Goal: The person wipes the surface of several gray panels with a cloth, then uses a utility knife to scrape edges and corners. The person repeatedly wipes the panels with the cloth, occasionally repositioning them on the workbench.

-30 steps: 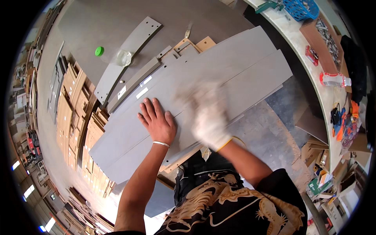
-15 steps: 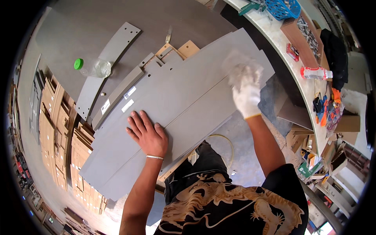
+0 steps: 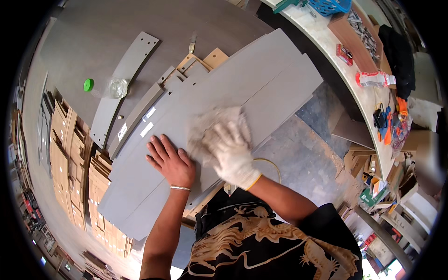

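Note:
A long grey panel [image 3: 261, 79] lies slantwise in front of me, with a thin seam along its length. My left hand [image 3: 173, 164], bare with a bracelet at the wrist, rests flat on it, fingers stretched out. On my right hand [image 3: 231, 154] is a white knit glove. It presses a crumpled greyish-white cloth [image 3: 240, 119] onto the middle of the panel, close beside my left hand. The cloth's left part is smeared by motion. Two white labels sit left of centre, one of them a white label [image 3: 147, 129] on the panel.
A clear bottle [image 3: 116, 87] with a green cap lies on a curved grey strip [image 3: 126, 65]. Beyond the panel are a brush [image 3: 192, 43] and wooden pieces [image 3: 215, 58]. At right, a white-topped bench [image 3: 322, 39] carries a parts box, a bottle and tools. Cardboard-coloured boards [image 3: 70, 163] stand stacked left.
My right hand has swept the cloth from the panel's far right end leftward and nearer, to beside my left hand. My left hand stays flat on the panel.

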Available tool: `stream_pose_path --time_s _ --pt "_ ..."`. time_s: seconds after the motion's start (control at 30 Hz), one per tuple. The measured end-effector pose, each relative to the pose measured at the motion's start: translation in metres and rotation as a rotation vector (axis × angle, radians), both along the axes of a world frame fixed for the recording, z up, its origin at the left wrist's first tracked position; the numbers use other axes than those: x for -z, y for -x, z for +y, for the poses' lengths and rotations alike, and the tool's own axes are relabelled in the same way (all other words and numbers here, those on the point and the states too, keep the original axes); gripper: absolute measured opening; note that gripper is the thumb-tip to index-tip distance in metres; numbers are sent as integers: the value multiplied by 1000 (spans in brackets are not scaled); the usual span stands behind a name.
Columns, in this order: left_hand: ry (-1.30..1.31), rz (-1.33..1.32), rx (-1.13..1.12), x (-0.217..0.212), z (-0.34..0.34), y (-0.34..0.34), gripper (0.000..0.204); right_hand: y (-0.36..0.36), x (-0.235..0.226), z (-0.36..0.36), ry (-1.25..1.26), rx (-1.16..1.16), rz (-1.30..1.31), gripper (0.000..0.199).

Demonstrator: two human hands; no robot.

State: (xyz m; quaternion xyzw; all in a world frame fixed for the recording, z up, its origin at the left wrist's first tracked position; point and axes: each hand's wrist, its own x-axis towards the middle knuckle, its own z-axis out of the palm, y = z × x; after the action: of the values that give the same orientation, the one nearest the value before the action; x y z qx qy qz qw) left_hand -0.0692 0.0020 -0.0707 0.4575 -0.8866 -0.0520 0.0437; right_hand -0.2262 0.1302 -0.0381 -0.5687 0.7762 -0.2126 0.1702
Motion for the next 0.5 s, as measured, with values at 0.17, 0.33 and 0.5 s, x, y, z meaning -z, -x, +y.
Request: stream_pose_path --time_s 0.17,0.33,0.5 --pt "-26 -1 32 -4 -5 -11 69 80 16 1 -71 74 332 52" --pt "-188 88 -1 -22 -17 -90 68 233 67 15 -52 769 428 57" --pt "-55 -64 -149 -13 -12 -187 65 103 54 -98 -74 325 242 43"
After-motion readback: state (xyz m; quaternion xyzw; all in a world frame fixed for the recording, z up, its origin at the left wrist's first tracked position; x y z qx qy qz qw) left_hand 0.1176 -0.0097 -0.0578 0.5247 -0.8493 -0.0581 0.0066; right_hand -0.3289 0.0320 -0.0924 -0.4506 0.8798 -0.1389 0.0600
